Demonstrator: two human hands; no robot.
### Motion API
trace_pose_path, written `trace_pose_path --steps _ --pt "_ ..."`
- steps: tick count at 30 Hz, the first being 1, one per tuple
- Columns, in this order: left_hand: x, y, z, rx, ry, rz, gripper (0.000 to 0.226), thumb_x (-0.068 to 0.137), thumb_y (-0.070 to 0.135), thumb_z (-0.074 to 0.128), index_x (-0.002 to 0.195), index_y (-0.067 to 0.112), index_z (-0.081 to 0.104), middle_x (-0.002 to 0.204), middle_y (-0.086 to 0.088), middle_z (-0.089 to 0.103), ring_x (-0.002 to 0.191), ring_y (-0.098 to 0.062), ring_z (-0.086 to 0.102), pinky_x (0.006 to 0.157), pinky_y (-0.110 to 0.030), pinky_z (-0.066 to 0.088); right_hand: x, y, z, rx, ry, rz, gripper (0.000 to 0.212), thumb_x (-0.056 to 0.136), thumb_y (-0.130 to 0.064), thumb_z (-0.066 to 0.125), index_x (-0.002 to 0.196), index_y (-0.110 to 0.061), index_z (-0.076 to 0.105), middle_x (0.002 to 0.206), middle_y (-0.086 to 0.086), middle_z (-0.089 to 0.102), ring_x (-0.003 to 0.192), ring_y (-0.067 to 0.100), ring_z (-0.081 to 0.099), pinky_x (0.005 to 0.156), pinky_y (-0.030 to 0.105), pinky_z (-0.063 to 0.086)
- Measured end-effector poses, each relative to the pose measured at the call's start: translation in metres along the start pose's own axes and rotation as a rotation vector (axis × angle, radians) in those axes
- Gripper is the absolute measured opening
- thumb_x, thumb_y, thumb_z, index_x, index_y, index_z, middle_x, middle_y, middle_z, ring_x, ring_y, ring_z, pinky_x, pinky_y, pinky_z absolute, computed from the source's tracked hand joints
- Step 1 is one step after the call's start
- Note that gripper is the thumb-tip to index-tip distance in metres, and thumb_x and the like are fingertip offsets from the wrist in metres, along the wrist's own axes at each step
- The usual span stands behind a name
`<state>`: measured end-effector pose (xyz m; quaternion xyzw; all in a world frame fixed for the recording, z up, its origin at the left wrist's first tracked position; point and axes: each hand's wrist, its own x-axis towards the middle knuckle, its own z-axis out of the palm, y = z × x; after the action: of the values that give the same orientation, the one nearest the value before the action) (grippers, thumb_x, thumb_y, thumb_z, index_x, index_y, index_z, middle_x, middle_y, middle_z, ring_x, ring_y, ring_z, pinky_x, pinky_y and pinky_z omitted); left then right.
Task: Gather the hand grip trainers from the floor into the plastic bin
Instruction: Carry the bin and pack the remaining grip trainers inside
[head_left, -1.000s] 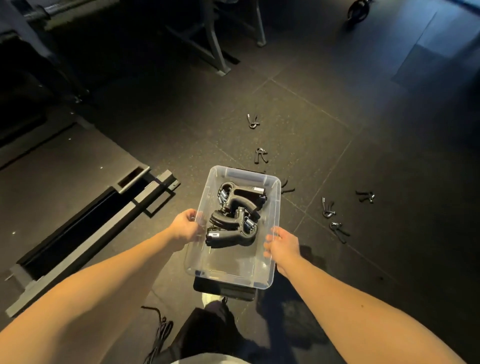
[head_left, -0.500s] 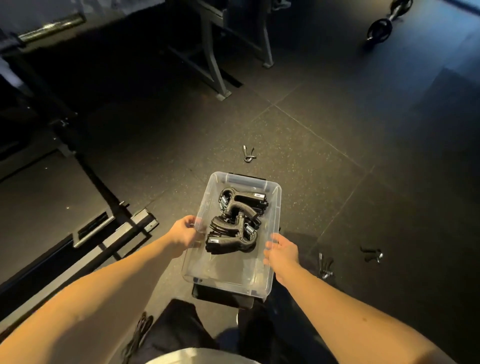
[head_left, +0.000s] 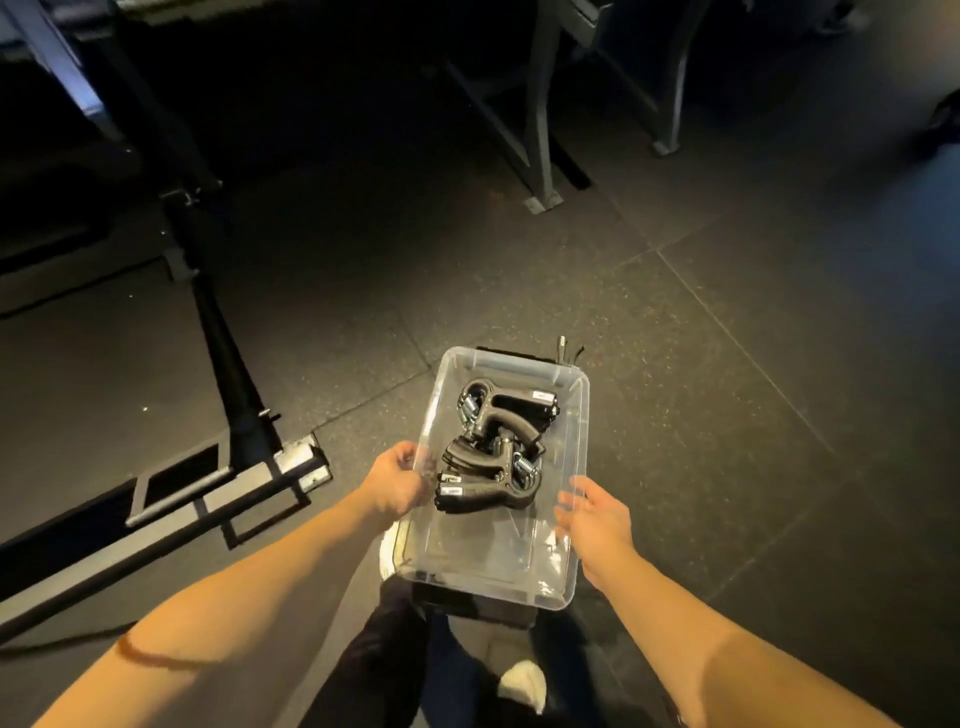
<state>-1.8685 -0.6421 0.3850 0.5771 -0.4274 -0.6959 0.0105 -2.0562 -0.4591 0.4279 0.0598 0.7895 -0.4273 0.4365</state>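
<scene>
Looking down on dark speckled rubber floor tiles (head_left: 727, 415) in a dim gym, with a black rack frame (head_left: 228, 364) lying along the left and grey bench legs (head_left: 540, 130) standing farther back. Holding a clear plastic bin (head_left: 483, 556) out in front, up off the floor, above the legs and a white shoe (head_left: 522, 686). Gripping the bin's left rim with the left hand (head_left: 395, 480), fingers curled over the edge. Steadying the right wall with the right hand (head_left: 597, 514), fingers nearly straight and spread, wrapping round nothing; too blurred for telling whether actually touching. Carrying a tangled heap of black grip trainers (head_left: 493, 447) with silver springs in the far half of the bin, two for certain, perhaps three, leaving the near half bare. Seeming partway through the gathering: several already lying inside, yet at least one more trainer (head_left: 567, 349) showing on the floor just beyond the bin's far rim, partly hidden by it. Judging the remainder as picking that one up, then checking the floor outside this view for others.
</scene>
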Motion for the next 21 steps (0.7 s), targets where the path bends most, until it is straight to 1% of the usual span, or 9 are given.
trace_pose_path --steps 3,5,7,9,11,14,16,18,21 --pt "0.071 0.009 -0.019 0.069 0.025 0.026 0.027 0.077 0.017 0.067 0.102 0.012 0.059 0.087 -0.012 0.064 0.071 -0.023 0.058 0.062 -0.035 0.048 0.058 -0.009 0.039 0.025 -0.020 0.005 0.052 0.085 0.020 0.055 0.078 -0.029 0.071 0.084 0.000 0.073 0.076 0.018 0.066 0.077 0.039 0.056" --pt "0.120 0.011 -0.029 0.083 0.050 0.013 0.022 0.079 0.012 0.065 0.101 0.013 0.060 0.089 -0.014 0.064 0.073 -0.024 0.058 0.065 -0.038 0.048 0.101 -0.008 0.064 0.070 -0.041 0.025 0.052 0.085 0.021 0.054 0.084 -0.027 0.072 0.094 0.004 0.073 0.073 0.019 0.061 0.067 0.036 0.051" --pt "0.169 0.007 -0.034 0.095 0.054 0.020 0.018 0.085 0.008 0.063 0.102 0.013 0.060 0.091 -0.015 0.065 0.074 -0.025 0.059 0.066 -0.042 0.052 0.148 0.000 0.085 0.073 -0.053 0.034 0.048 0.086 0.021 0.053 0.096 -0.021 0.073 0.100 0.005 0.070 0.070 0.017 0.058 0.060 0.031 0.048" --pt "0.213 0.003 -0.033 0.122 0.070 0.042 0.022 0.083 0.008 0.065 0.104 0.014 0.060 0.095 -0.016 0.068 0.076 -0.027 0.062 0.073 -0.047 0.057 0.196 0.009 0.103 0.062 -0.058 0.026 0.048 0.087 0.020 0.054 0.107 -0.021 0.070 0.105 0.003 0.068 0.073 0.015 0.061 0.061 0.030 0.051" --pt "0.262 -0.003 -0.032 0.142 0.086 0.050 0.027 0.081 0.003 0.066 0.106 0.012 0.060 0.097 -0.018 0.068 0.079 -0.028 0.064 0.077 -0.049 0.058 0.250 0.022 0.120 0.036 -0.086 0.002 0.049 0.086 0.018 0.054 0.100 -0.025 0.073 0.100 0.001 0.070 0.076 0.016 0.061 0.068 0.035 0.052" --pt "0.337 -0.021 -0.025 0.150 0.101 0.070 0.036 0.078 -0.014 0.061 0.109 0.004 0.060 0.105 -0.023 0.066 0.084 -0.031 0.064 0.076 -0.047 0.057 0.329 0.046 0.142 -0.028 -0.110 -0.058 0.049 0.083 0.018 0.052 0.086 -0.024 0.077 0.080 -0.001 0.070 0.073 0.017 0.058 0.071 0.038 0.052" --pt "0.385 -0.032 -0.019 0.152 0.091 0.091 0.039 0.077 -0.018 0.058 0.109 0.004 0.060 0.109 -0.023 0.066 0.089 -0.034 0.066 0.079 -0.050 0.057 0.382 0.061 0.155 -0.058 -0.114 -0.087 0.050 0.082 0.016 0.053 0.092 -0.025 0.078 0.079 -0.003 0.071 0.071 0.015 0.062 0.073 0.038 0.057" --pt "0.427 -0.042 -0.017 0.157 0.088 0.115 0.036 0.081 -0.017 0.056 0.110 0.003 0.060 0.108 -0.020 0.066 0.091 -0.034 0.066 0.083 -0.053 0.057 0.430 0.077 0.168 -0.058 -0.132 -0.113 0.050 0.081 0.015 0.054 0.100 -0.024 0.078 0.083 -0.002 0.072 0.071 0.015 0.062 0.071 0.035 0.057" --pt "0.479 -0.056 -0.015 0.182 0.058 0.141 0.028 0.087 -0.010 0.057 0.109 0.007 0.060 0.111 -0.018 0.068 0.100 -0.035 0.070 0.085 -0.053 0.059 0.483 0.099 0.181 -0.080 -0.138 -0.152 0.048 0.078 0.011 0.054 0.096 -0.026 0.079 0.073 -0.007 0.070 0.070 0.017 0.060 0.066 0.035 0.053"
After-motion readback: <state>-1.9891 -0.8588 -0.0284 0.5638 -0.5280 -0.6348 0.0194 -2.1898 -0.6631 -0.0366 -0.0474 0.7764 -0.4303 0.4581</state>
